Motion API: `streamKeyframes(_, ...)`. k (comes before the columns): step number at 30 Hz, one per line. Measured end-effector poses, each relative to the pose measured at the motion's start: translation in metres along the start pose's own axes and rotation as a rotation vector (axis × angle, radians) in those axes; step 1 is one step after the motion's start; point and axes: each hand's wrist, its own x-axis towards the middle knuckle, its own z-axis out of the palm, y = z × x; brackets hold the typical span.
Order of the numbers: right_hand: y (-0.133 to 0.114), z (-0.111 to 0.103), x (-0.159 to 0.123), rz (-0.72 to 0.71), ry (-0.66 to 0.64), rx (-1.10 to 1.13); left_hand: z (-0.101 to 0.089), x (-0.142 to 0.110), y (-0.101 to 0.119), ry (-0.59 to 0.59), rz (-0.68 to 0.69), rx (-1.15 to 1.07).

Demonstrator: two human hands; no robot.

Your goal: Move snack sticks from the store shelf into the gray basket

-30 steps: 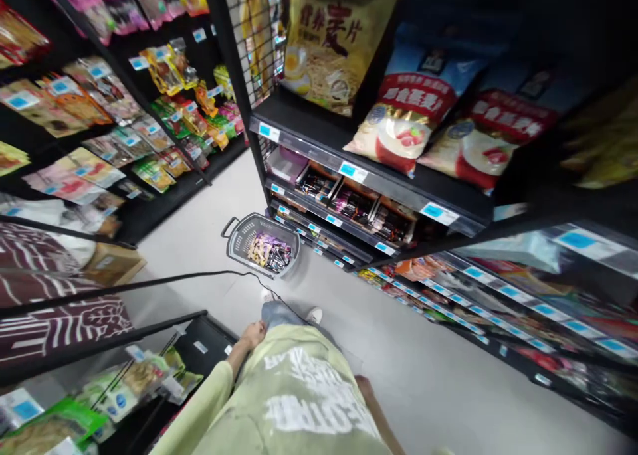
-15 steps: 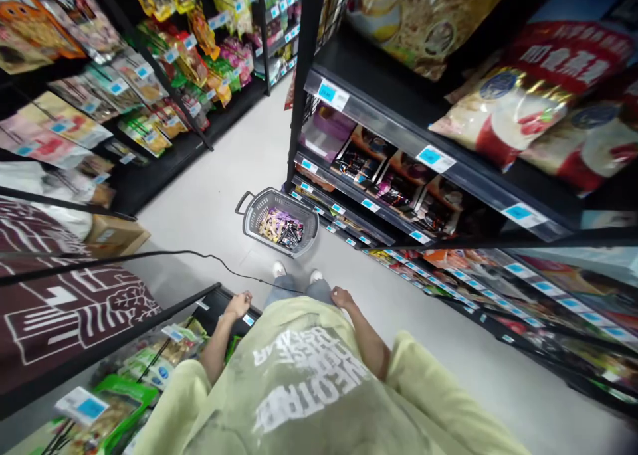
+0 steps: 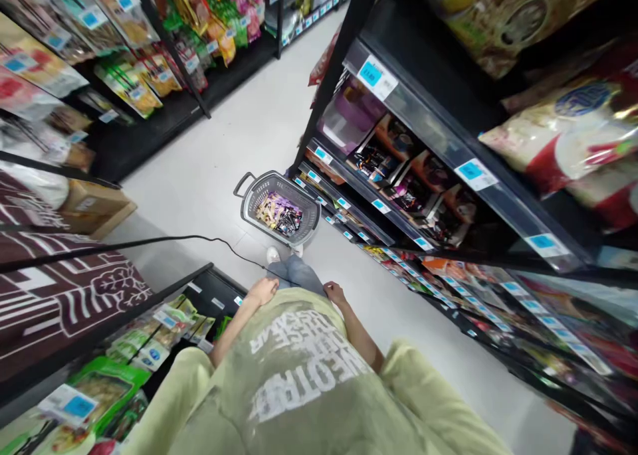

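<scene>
My left hand (image 3: 263, 290) hangs by the hem of my green shirt (image 3: 294, 349), over my left thigh, its fingers loosely curled. My right hand (image 3: 333, 291) is beside my right hip with the fingers folded in. Nothing shows in either hand. A grey plastic basket (image 3: 312, 224) stands on the floor ahead of my feet, its handle swung out to the far left. Inside it lies a heap of small wrapped snacks (image 3: 280, 216) in purple, cream and black. Both hands are apart from the basket.
A dark shelf unit (image 3: 419, 156) with bagged goods and open boxes rises close on the right. Hanging snack packs (image 3: 149, 76) fill the far-left rack. A low rack (image 3: 164, 335) stands by my left arm. A thin black cable (image 3: 199, 238) crosses the view toward my lap.
I have stepped nearer to the basket, and the shelves have shifted in view. My left hand has swung in from the low rack toward my thigh. The right hand stays by my hip.
</scene>
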Motion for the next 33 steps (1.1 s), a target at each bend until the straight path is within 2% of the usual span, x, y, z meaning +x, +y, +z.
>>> streamKeyframes(4, -0.014, -0.002, 0.009, 0.01, -0.016, -0.132, -0.01, 0.012, 0.013, -0.004, 0.092, 0.021)
streamKeyframes(7, -0.014, 0.001, 0.024, -0.037, -0.004, -0.126, -0.021, 0.025, 0.008, -0.022, 0.058, 0.011)
streamKeyframes(13, -0.003, 0.009, 0.069, -0.18, -0.06, -0.036, -0.037, 0.07, -0.032, 0.031, -0.09, -0.047)
streamKeyframes(18, -0.019, 0.003, 0.12, -0.235, -0.1, -0.095, -0.044, 0.138, -0.063, 0.088, -0.239, -0.075)
streamKeyframes(22, -0.05, -0.005, 0.173, -0.279, -0.149, -0.162, -0.047, 0.209, -0.08, 0.124, -0.31, -0.077)
streamKeyframes(27, -0.102, -0.001, 0.264, -0.376, -0.166, -0.238, -0.042, 0.298, -0.103, 0.183, -0.275, -0.05)
streamKeyframes(30, -0.129, 0.021, 0.33, -0.412, -0.128, -0.257, -0.031, 0.344, -0.128, 0.255, -0.262, 0.02)
streamKeyframes(33, -0.145, 0.062, 0.391, -0.38, -0.059, -0.248, -0.015, 0.377, -0.157, 0.391, -0.231, 0.158)
